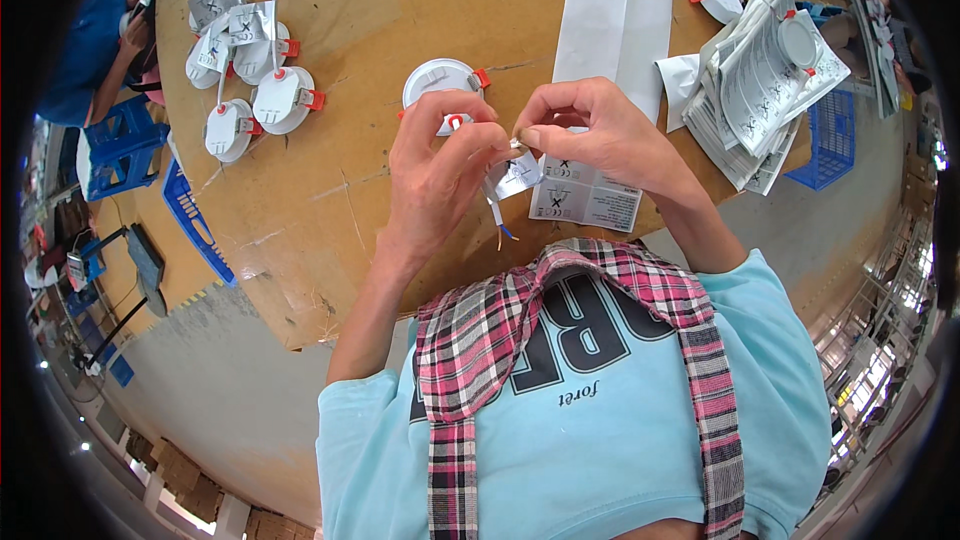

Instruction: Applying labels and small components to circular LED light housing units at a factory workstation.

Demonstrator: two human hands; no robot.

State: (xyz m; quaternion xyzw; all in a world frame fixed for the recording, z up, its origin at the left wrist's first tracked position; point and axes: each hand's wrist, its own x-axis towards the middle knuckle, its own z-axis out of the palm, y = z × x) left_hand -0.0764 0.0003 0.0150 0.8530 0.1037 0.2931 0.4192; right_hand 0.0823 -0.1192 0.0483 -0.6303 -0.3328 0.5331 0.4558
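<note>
Bent over a broad tan wooden table (340,240), dressed in a light-blue T-shirt (375,450) and a pink-and-black plaid apron (460,360). Pinching the upper edge of a small silver printed label (515,178) in the bare left hand (435,165), and gripping that same edge between thumb and forefinger of the bare right hand (605,135), near the table's front edge. Showing below, a thin white cable (494,208) with brown and blue wire ends. Working beside a round white lamp with red clips (436,78) and a white printed leaflet (588,205). Flanked by clustered white lamps (283,102) at left, a leaning stack of printed leaflets (740,110) at right.
</note>
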